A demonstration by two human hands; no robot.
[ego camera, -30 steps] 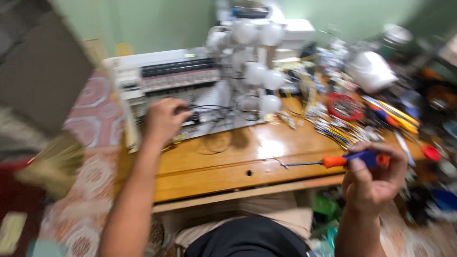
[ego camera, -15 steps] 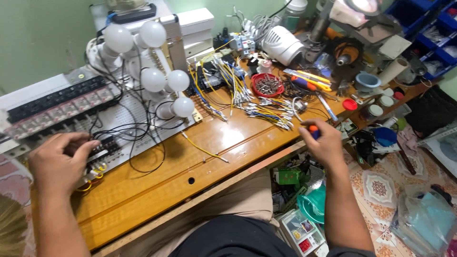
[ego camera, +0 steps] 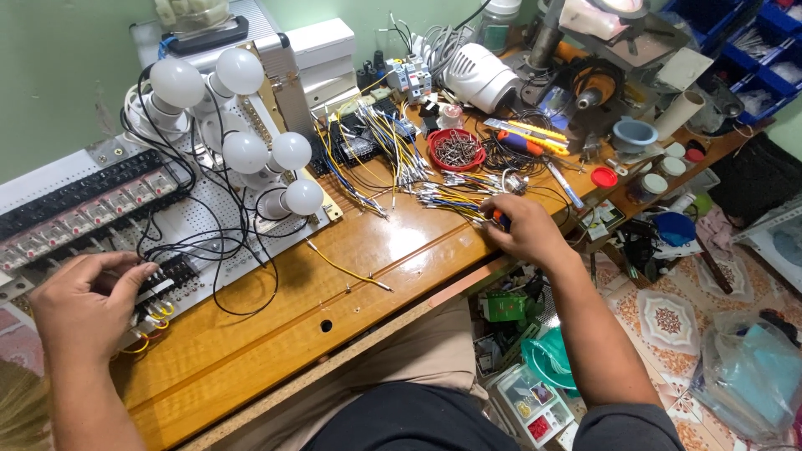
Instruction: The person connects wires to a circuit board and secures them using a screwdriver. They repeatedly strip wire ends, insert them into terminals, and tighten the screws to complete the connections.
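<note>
Cluttered wooden table (ego camera: pixel 251 351): I am pressing left hand (ego camera: pixel 83 305) fingers onto the panel's black terminal block (ego camera: pixel 167 276) while my right hand (ego camera: pixel 525 230), fingers clamped on a screwdriver (ego camera: pixel 499 219), is resting among loose wires (ego camera: pixel 455 196).

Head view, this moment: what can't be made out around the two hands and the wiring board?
- Right hand: it covers most of the screwdriver; only a bit of orange and blue handle shows.
- Left hand: its fingers hide the terminals they touch on the wiring board.
- Wiring board: cut off by the left edge.
- Red dish: its metal contents are too small to identify.
</note>
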